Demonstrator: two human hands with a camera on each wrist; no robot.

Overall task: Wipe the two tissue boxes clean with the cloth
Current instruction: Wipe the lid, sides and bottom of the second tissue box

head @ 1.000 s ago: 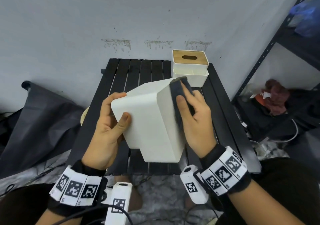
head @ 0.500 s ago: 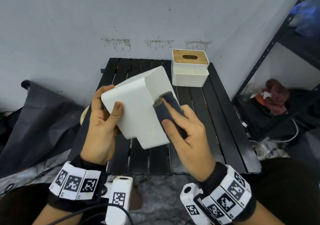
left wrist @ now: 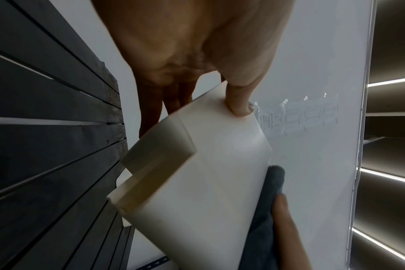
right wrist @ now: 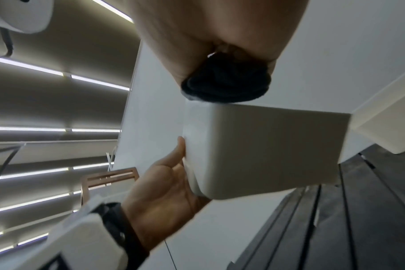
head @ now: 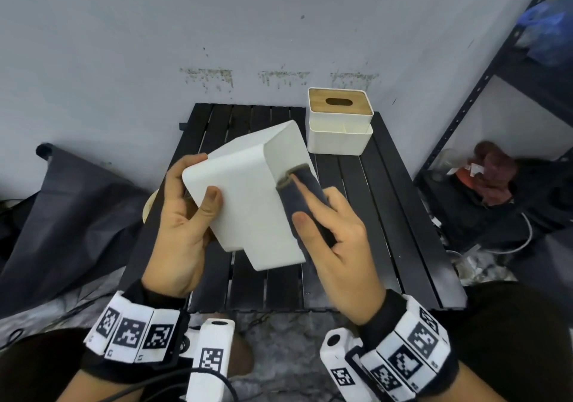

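In the centre of the head view, one white tissue box (head: 248,203) is held tilted above the black slatted table (head: 381,222), its long axis running from lower centre toward the upper right, bottom facing the camera. The left hand (head: 183,228) grips its left end, thumb on the near face. The right hand (head: 341,237) grasps one folded dark cloth (head: 305,198) pressed to the box's right side. A second tissue box (head: 339,121), wood-topped, stands upright at upper right: two boxes in all.
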